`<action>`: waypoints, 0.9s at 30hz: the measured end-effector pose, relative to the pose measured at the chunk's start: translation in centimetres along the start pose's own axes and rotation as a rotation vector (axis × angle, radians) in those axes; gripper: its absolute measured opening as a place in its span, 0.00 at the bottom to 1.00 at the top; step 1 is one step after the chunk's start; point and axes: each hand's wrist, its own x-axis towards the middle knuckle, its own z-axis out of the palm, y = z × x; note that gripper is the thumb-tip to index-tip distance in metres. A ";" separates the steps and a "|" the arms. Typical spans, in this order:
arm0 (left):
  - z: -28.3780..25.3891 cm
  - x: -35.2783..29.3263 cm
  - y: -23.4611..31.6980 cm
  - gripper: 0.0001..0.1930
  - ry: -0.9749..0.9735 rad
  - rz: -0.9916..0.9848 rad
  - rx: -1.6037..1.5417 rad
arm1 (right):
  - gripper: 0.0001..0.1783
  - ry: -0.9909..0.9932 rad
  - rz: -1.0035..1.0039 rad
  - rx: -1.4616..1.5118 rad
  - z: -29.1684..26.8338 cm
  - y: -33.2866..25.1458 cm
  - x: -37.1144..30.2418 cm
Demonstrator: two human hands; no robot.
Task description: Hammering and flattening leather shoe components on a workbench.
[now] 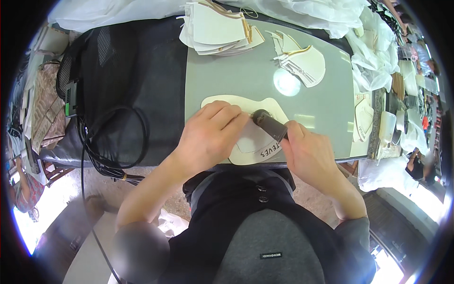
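At left on the bench (163,71), black mesh (103,49), possibly a bag; just beside, a green-labelled black box (71,99) and bundled black cables (98,164). Along the far edge, translucent plastic sheeting (302,12); at far left, brown patterned material (49,106).

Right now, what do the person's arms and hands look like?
The left hand and right hand are bare, with no gloves, watch or bracelet showing. On the right arm, a grey short sleeve ends near the elbow. The left sleeve is too blurry to tell.
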 end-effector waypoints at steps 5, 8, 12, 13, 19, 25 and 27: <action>0.1 -0.3 0.2 0.14 0.010 0.000 0.093 | 0.14 0.017 0.004 0.055 0.0 0.1 0.1; -0.2 -0.2 0.4 0.13 -0.061 0.001 0.125 | 0.14 0.088 -0.029 0.121 -0.6 0.2 0.1; -0.2 0.0 0.2 0.12 -0.053 0.028 0.134 | 0.14 0.139 -0.061 0.085 -0.6 -0.4 0.6; -0.2 0.0 0.2 0.12 -0.061 0.022 0.129 | 0.14 0.067 -0.044 0.073 -0.6 -0.4 0.7; 0.2 -0.3 0.0 0.13 0.020 0.023 0.116 | 0.15 0.035 -0.034 0.034 -0.1 -0.4 0.8; -0.2 -0.9 0.0 0.14 0.052 -0.049 0.083 | 0.15 -0.001 -0.007 0.034 0.2 0.0 1.0; -0.3 -1.0 0.0 0.14 0.045 -0.034 0.115 | 0.15 0.030 -0.022 0.054 0.2 0.2 1.1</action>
